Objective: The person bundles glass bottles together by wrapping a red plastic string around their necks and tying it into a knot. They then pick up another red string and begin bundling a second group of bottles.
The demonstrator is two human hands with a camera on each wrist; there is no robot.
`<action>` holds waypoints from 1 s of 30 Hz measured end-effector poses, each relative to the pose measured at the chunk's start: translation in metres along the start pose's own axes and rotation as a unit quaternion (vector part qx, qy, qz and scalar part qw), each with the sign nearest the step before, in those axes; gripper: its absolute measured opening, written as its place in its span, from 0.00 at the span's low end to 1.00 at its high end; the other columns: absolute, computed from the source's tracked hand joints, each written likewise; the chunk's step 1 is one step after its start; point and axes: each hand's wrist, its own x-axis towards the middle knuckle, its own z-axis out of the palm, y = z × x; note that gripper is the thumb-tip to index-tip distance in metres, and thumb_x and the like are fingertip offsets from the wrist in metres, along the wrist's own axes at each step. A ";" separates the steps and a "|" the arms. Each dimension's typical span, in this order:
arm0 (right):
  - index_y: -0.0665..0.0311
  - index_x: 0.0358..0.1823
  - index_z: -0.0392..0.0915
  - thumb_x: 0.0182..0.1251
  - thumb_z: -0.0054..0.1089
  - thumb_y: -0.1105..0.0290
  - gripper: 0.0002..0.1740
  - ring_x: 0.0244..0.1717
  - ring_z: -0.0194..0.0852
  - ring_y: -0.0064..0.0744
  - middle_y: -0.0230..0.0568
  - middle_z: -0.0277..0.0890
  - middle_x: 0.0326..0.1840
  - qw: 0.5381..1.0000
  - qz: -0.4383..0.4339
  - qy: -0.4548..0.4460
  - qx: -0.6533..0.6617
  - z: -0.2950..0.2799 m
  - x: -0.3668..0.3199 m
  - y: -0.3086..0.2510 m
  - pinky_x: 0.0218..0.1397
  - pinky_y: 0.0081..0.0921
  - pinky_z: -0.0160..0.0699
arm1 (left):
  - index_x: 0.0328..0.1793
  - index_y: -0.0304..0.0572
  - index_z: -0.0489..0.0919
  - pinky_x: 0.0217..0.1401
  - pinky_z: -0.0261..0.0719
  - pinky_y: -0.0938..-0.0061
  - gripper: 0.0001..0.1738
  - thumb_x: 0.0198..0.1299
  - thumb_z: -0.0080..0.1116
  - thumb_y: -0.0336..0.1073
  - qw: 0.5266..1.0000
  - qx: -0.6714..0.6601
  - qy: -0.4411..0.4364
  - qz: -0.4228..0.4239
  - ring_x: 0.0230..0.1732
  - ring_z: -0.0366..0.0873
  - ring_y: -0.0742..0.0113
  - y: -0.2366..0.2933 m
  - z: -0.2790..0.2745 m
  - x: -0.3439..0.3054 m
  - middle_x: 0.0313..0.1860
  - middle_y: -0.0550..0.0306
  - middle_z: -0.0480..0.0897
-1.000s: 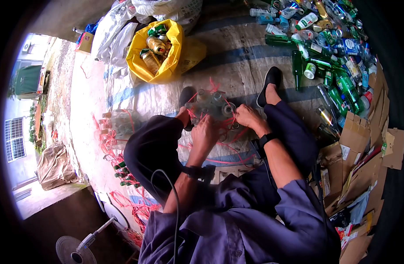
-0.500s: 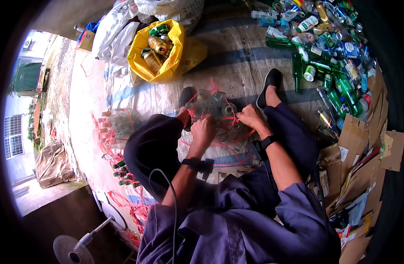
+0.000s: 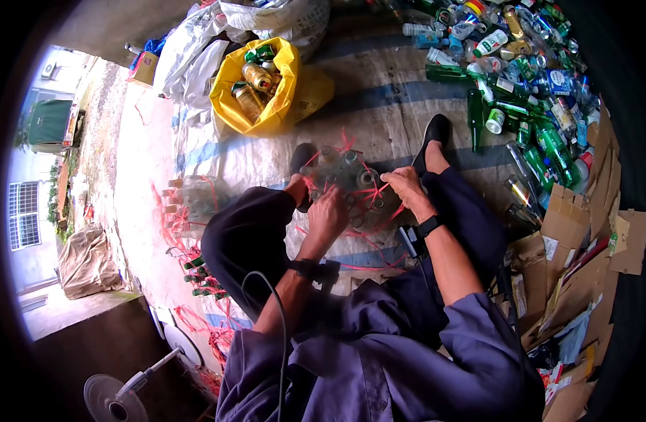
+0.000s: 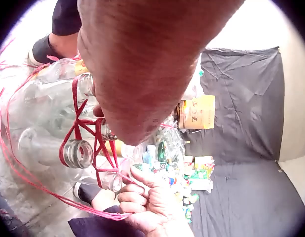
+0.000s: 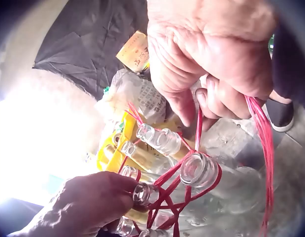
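Note:
Clear glass bottles (image 3: 330, 169) stand bunched between the person's feet, red twine (image 3: 367, 190) looped round and between their necks. The right hand (image 3: 405, 188) pinches a taut strand at the bunch's right side; in the right wrist view that hand (image 5: 212, 64) also has a hank of red twine (image 5: 263, 148) trailing from its curled fingers. The left hand (image 3: 328, 213) is at the near left side of the bunch. In the right wrist view the left hand (image 5: 83, 202) has its fingers round a bottle neck (image 5: 145, 194). Its fingertips are mostly hidden in the left wrist view.
A yellow bag (image 3: 291, 91) of cans stands beyond the bottles, beside white sacks (image 3: 189, 63). Loose bottles and cans (image 3: 509, 91) are heaped at the far right, with flattened cardboard (image 3: 569, 218) nearer. More tied bottles (image 3: 200, 197) stand left of the person's knee. A fan (image 3: 115, 399) is at lower left.
The right hand has lifted slightly up and away from the bottle mouths, drawing the strand out straight. The left hand has stayed at the bunch. The head view has shifted a little.

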 end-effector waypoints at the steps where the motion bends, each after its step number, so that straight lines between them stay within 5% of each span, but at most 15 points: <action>1: 0.70 0.15 0.73 0.54 0.66 0.63 0.19 0.17 0.63 0.21 0.29 0.65 0.12 0.999 0.007 -0.029 -0.043 -0.002 0.001 0.000 0.21 0.31 0.58 | 0.43 0.44 0.81 0.37 0.80 0.55 0.09 0.61 0.53 0.36 1.000 0.004 -0.003 0.020 0.37 0.84 0.46 -0.001 -0.001 -0.001 0.35 0.46 0.85; 3: 0.71 0.16 0.75 0.53 0.65 0.61 0.19 0.16 0.67 0.25 0.34 0.69 0.12 0.995 0.014 -0.058 -0.086 -0.004 0.006 0.002 0.21 0.33 0.61 | 0.43 0.44 0.81 0.36 0.80 0.55 0.09 0.62 0.52 0.36 0.999 0.008 -0.006 0.041 0.37 0.84 0.47 0.000 -0.004 -0.003 0.35 0.46 0.85; 5: 0.71 0.22 0.80 0.52 0.63 0.57 0.20 0.20 0.77 0.45 0.50 0.77 0.17 0.941 -0.009 -0.060 -0.334 -0.002 0.008 -0.001 0.26 0.40 0.69 | 0.38 0.42 0.79 0.39 0.76 0.52 0.12 0.61 0.57 0.43 0.999 -0.032 -0.024 0.026 0.38 0.81 0.42 0.002 -0.006 -0.004 0.33 0.43 0.82; 8: 0.70 0.28 0.82 0.51 0.61 0.55 0.21 0.29 0.81 0.58 0.59 0.78 0.26 0.929 -0.003 -0.083 -0.360 -0.004 0.002 -0.017 0.33 0.45 0.74 | 0.41 0.43 0.80 0.38 0.76 0.53 0.12 0.60 0.59 0.43 0.999 -0.031 -0.038 0.008 0.37 0.82 0.43 -0.004 -0.002 -0.003 0.32 0.44 0.82; 12: 0.71 0.28 0.81 0.51 0.62 0.56 0.21 0.32 0.82 0.57 0.61 0.79 0.28 0.926 0.028 -0.069 -0.369 -0.004 -0.007 -0.033 0.36 0.45 0.76 | 0.46 0.43 0.79 0.41 0.76 0.54 0.15 0.56 0.62 0.41 0.998 -0.048 -0.003 0.038 0.40 0.81 0.44 0.007 -0.002 -0.008 0.37 0.46 0.83; 15: 0.72 0.29 0.81 0.51 0.62 0.56 0.21 0.36 0.83 0.57 0.63 0.79 0.31 0.920 0.027 -0.050 -0.387 -0.002 -0.002 -0.025 0.38 0.45 0.78 | 0.53 0.41 0.78 0.49 0.77 0.58 0.20 0.53 0.61 0.36 0.987 0.022 0.060 0.147 0.46 0.78 0.46 0.022 -0.005 -0.007 0.51 0.48 0.82; 21: 0.73 0.28 0.81 0.54 0.61 0.57 0.21 0.35 0.83 0.58 0.63 0.79 0.30 0.941 0.035 -0.054 -0.333 -0.004 0.001 -0.020 0.36 0.45 0.77 | 0.63 0.40 0.72 0.54 0.68 0.62 0.34 0.46 0.64 0.37 0.939 0.026 -0.076 0.334 0.51 0.72 0.54 0.038 -0.003 0.014 0.64 0.50 0.74; 30: 0.70 0.30 0.83 0.58 0.59 0.53 0.22 0.39 0.82 0.60 0.61 0.80 0.34 0.932 0.064 -0.020 -0.357 0.001 -0.003 -0.026 0.43 0.47 0.79 | 0.67 0.42 0.68 0.63 0.63 0.54 0.43 0.42 0.69 0.46 0.909 0.098 -0.169 0.368 0.56 0.69 0.54 0.028 -0.002 0.028 0.71 0.50 0.66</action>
